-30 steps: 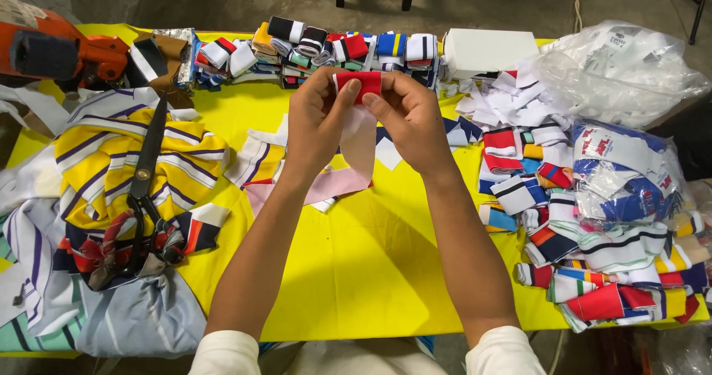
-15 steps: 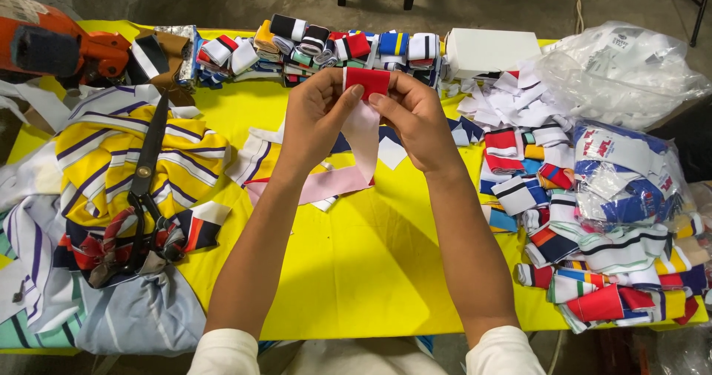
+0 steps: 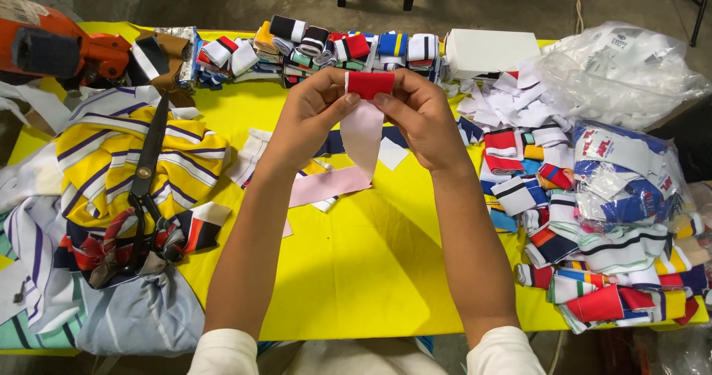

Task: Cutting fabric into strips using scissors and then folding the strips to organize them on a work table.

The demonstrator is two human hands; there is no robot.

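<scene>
Above yellow table [image 3: 356, 286] | left hand [image 3: 308, 119], right hand [image 3: 419, 115] pinching red-and-pink strip [image 3: 365, 115] | clear bag [image 3: 623, 71] holds white scraps

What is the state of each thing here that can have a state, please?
Red and pink fabric strip: held up by both hands, pink end hanging down.
Left hand: pinching the strip.
Right hand: pinching the strip.
Scissors: closed, lying on the striped yellow cloth.
White box: closed.
Clear plastic bag: crumpled, lying on table.

White box [image 3: 489, 52], clear bags [image 3: 623, 71] far-right
</scene>
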